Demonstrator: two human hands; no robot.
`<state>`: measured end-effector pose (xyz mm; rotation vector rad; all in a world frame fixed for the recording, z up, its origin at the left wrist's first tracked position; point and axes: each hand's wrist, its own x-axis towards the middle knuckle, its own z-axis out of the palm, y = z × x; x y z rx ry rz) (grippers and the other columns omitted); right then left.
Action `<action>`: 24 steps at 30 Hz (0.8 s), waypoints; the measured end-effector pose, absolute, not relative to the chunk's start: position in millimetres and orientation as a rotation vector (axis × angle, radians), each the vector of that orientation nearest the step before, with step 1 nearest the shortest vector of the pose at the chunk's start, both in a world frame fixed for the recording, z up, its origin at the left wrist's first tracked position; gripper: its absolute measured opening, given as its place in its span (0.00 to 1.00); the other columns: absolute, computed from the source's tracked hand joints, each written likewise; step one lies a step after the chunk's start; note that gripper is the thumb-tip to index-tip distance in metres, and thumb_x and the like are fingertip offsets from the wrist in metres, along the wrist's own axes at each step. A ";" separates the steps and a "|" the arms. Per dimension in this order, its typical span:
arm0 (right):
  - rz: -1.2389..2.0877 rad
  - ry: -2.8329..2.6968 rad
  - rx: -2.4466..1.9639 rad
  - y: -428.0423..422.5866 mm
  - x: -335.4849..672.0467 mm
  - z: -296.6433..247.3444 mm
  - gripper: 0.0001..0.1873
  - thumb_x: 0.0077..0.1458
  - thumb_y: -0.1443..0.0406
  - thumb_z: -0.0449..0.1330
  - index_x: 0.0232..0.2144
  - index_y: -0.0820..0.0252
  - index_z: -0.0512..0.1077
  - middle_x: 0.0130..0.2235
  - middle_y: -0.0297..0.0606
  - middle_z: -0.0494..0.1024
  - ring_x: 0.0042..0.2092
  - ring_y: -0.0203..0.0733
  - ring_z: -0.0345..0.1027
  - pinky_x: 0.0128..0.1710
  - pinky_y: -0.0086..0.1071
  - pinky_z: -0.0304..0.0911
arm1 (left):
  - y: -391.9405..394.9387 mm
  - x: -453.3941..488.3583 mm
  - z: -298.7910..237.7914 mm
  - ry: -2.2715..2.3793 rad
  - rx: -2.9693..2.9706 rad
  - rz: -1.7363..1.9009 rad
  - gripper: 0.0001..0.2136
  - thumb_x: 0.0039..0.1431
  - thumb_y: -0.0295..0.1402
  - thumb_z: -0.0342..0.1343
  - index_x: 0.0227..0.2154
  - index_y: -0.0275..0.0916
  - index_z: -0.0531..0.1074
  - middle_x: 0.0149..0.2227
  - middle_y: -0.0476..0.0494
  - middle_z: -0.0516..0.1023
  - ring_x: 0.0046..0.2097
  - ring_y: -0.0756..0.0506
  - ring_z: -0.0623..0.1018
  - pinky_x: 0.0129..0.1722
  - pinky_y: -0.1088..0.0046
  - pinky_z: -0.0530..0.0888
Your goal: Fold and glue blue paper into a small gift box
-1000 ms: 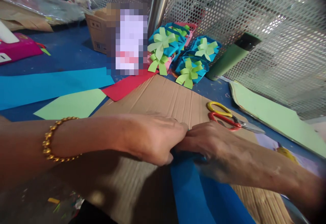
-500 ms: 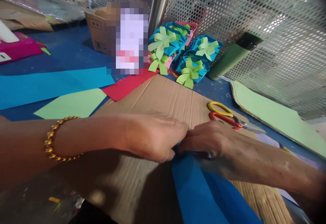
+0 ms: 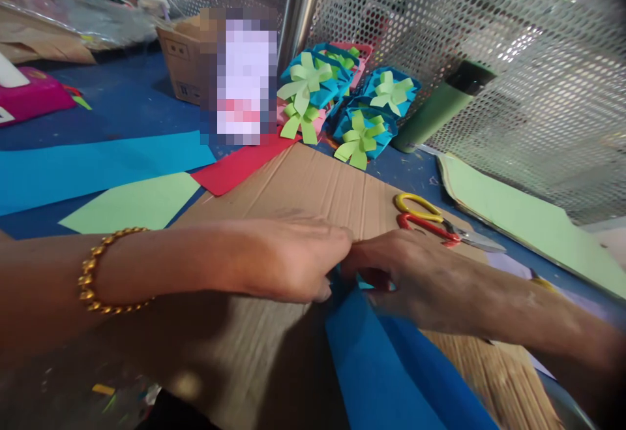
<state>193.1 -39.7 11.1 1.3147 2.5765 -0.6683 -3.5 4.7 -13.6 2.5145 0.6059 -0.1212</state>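
Paper (image 3: 376,365) (blue, seemingly folded) slants across ridged cardboard (image 3: 337,195).

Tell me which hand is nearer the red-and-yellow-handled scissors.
Right. The right hand is just left of the scissors; the left hand is farther left.

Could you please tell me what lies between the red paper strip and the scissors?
In the head view, only bare, creased cardboard lies between the red paper strip and the scissors, whose handles face the strip.
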 end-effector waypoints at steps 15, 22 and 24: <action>-0.744 2.573 1.340 -36.1 202.5 1.2 0.09 0.48 0.71 0.56 0.33 0.56 0.71 0.27 0.27 0.72 0.26 0.33 0.61 0.26 0.27 0.50 | 10.0 -15.0 15.0 0.589 2.477 -0.201 0.09 0.60 0.32 0.51 0.28 0.42 0.76 0.28 0.48 0.78 0.29 0.47 0.73 0.29 0.71 0.66; -0.722 2.543 1.361 -40.5 195.8 18.1 0.06 0.52 0.67 0.61 0.35 0.62 0.75 0.32 0.36 0.77 0.31 0.38 0.68 0.28 0.29 0.55 | -12.0 -12.6 30.8 0.418 2.521 0.110 0.16 0.65 0.27 0.49 0.52 0.50 0.69 0.46 0.52 0.79 0.42 0.48 0.77 0.39 0.76 0.69; -0.734 2.564 1.293 -41.0 194.5 22.4 0.09 0.54 0.68 0.61 0.39 0.62 0.76 0.36 0.38 0.79 0.35 0.40 0.70 0.31 0.29 0.57 | -14.7 -10.4 32.9 0.358 2.593 -0.012 0.19 0.64 0.27 0.51 0.54 0.55 0.69 0.49 0.53 0.78 0.46 0.48 0.77 0.41 0.77 0.69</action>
